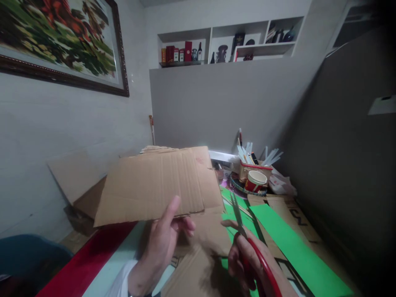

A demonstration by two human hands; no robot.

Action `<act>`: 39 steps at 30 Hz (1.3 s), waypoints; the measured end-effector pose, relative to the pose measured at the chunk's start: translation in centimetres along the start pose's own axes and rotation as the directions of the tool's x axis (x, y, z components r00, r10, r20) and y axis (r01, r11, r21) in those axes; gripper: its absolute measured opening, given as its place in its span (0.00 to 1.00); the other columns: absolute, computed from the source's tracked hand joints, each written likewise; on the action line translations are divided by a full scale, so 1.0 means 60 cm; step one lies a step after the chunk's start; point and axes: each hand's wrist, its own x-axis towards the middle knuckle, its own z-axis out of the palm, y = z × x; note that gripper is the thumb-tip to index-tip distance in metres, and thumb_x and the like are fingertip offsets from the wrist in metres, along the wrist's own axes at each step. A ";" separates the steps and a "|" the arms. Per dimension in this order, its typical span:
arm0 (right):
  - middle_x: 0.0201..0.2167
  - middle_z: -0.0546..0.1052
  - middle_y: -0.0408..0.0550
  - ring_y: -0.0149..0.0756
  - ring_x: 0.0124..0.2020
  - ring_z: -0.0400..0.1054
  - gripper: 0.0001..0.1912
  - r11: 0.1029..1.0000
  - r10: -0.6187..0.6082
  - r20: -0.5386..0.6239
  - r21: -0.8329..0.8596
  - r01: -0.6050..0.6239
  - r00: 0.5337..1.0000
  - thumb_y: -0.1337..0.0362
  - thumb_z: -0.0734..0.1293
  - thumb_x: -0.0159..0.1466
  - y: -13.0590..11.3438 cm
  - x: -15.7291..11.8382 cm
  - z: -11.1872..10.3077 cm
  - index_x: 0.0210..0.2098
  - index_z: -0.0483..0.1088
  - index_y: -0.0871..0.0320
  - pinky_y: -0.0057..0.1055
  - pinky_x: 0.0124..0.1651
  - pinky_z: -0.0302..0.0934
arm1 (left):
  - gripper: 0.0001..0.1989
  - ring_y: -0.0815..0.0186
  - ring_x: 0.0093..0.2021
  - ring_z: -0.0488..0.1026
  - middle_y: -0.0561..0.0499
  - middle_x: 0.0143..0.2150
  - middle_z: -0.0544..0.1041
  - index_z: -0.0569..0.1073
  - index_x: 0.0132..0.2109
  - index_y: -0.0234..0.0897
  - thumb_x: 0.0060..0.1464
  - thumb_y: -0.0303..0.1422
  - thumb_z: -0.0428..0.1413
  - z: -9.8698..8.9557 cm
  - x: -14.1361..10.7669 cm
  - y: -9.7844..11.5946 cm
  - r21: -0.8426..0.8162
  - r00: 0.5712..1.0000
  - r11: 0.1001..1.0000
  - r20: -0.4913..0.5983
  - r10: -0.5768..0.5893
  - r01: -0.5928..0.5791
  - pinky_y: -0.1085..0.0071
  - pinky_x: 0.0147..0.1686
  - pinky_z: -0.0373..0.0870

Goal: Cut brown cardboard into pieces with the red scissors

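Observation:
My left hand [162, 237] grips the near edge of a brown piece of corrugated cardboard [148, 185], thumb on top and fingers underneath. The piece is held tilted above the table. In my right hand [247, 255] is a pair of scissors [262, 264] with red handles, its blades pointing up and away, nearly closed. The index finger stretches out beside the blades. The blades stand to the right of the cardboard, apart from it. More brown cardboard [192, 274] lies below, between my two hands.
Green sheets [297, 243] lie on the right over printed cardboard [291, 206]. Behind them stand a red and white paper cup [256, 181] and a basket [247, 169] of pens and white sticks. A blue bin [31, 255] is at lower left; a cardboard box [86, 198] leans by the wall.

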 end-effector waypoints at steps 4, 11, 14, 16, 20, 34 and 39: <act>0.19 0.62 0.34 0.30 0.18 0.52 0.37 1.000 0.001 0.082 -0.021 0.001 0.997 0.35 0.64 0.61 -0.003 -0.001 -0.003 0.56 0.65 0.58 0.27 0.22 0.46 | 0.22 0.68 0.18 0.72 0.48 0.16 0.76 0.78 0.20 0.32 0.51 0.45 0.66 0.000 -0.002 -0.001 0.011 1.000 1.000 0.011 0.012 -0.012 0.76 0.19 0.68; 0.28 0.71 0.41 0.37 0.29 0.67 0.29 0.947 -0.188 0.038 -0.258 0.191 0.981 0.37 0.68 0.58 -0.007 0.000 -0.011 0.48 0.69 0.51 0.31 0.34 0.60 | 0.19 0.68 0.18 0.71 0.48 0.15 0.75 0.79 0.22 0.32 0.48 0.44 0.67 0.007 -0.005 0.002 -0.013 1.000 1.000 0.014 0.021 -0.020 0.76 0.18 0.67; 0.31 0.71 0.42 0.38 0.30 0.68 0.31 0.947 -0.219 0.076 -0.223 0.230 0.973 0.34 0.66 0.58 0.002 0.002 -0.005 0.47 0.68 0.52 0.31 0.35 0.60 | 0.19 0.68 0.18 0.70 0.48 0.16 0.76 0.79 0.22 0.32 0.48 0.44 0.67 0.008 -0.003 0.002 -0.015 1.000 1.000 0.010 0.010 -0.009 0.76 0.19 0.67; 0.31 0.71 0.42 0.38 0.30 0.68 0.33 0.950 -0.216 0.102 -0.209 0.233 0.971 0.33 0.65 0.58 0.007 0.004 -0.001 0.47 0.68 0.53 0.32 0.35 0.60 | 0.20 0.68 0.19 0.71 0.48 0.17 0.77 0.79 0.21 0.32 0.49 0.44 0.67 0.006 -0.001 0.000 -0.001 1.000 1.000 0.007 0.003 -0.003 0.76 0.20 0.68; 0.36 0.73 0.45 0.43 0.37 0.70 0.29 0.947 -0.183 0.219 -0.221 0.232 0.958 0.38 0.64 0.63 0.006 0.000 0.008 0.53 0.66 0.51 0.35 0.42 0.61 | 0.21 0.68 0.19 0.72 0.48 0.17 0.77 0.80 0.22 0.32 0.49 0.46 0.67 0.003 -0.002 -0.008 0.028 0.999 0.999 0.021 -0.028 0.027 0.75 0.21 0.68; 0.33 0.70 0.44 0.41 0.35 0.65 0.24 0.926 -0.223 0.140 -0.280 0.255 0.965 0.40 0.63 0.65 0.012 -0.004 0.018 0.46 0.65 0.54 0.34 0.40 0.57 | 0.18 0.69 0.21 0.70 0.52 0.18 0.75 0.79 0.23 0.34 0.48 0.45 0.68 0.005 -0.018 -0.037 0.071 0.993 0.993 0.053 -0.102 0.098 0.75 0.21 0.67; 0.33 0.70 0.43 0.40 0.35 0.66 0.21 0.923 -0.245 0.115 -0.276 0.268 0.963 0.43 0.63 0.65 0.019 -0.003 0.022 0.45 0.66 0.53 0.33 0.39 0.57 | 0.08 0.60 0.49 0.79 0.50 0.41 0.85 0.84 0.36 0.40 0.48 0.36 0.69 0.018 -0.031 -0.016 0.009 0.997 0.999 -0.058 -0.051 0.052 0.73 0.47 0.75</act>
